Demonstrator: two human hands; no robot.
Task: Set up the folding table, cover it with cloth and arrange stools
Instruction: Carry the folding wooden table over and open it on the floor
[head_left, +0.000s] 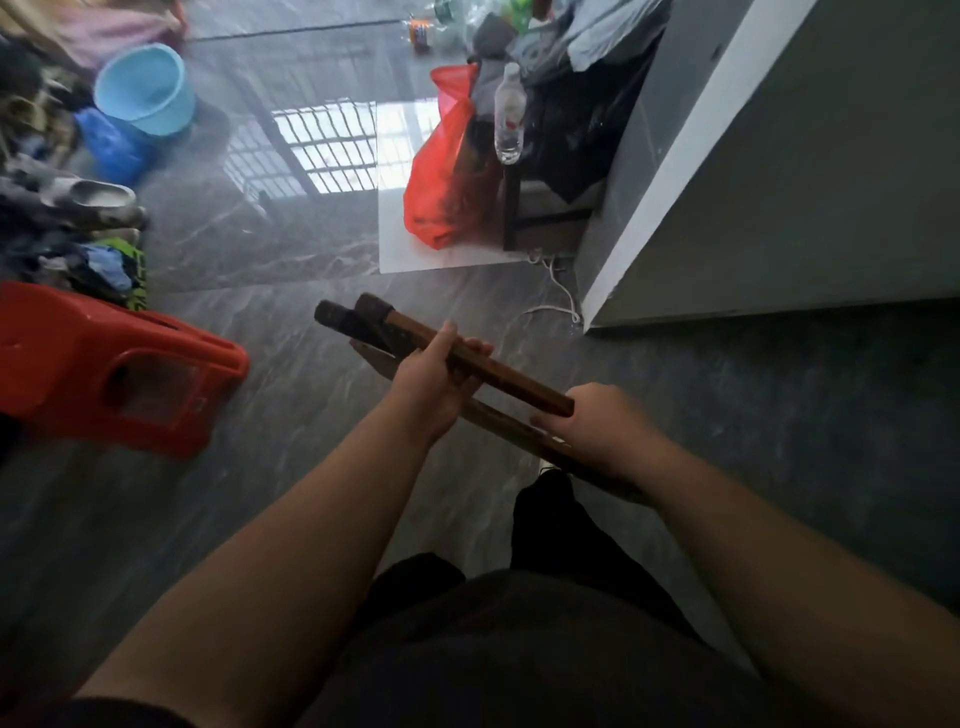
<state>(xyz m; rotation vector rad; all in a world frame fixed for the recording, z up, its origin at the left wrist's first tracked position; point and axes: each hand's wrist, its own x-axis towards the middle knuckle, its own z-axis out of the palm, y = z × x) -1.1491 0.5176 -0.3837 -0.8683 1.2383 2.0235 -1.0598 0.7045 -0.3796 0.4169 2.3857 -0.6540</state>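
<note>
Fingers (470, 347) of both hands grip folded wooden legs (498, 376); blue bucket (143, 88) looks empty

Both bare forearms extend forward and converge near the centre of the head view. The left hand (434, 384) lies palm up, thumb on top and fingers curled closed around a dark wooden bar (467, 364). The right hand (605, 428), nearer the body, shows its back to the camera, fingers wrapped down and out of sight over the bar's near end. Dark-clothed legs appear below.
</note>
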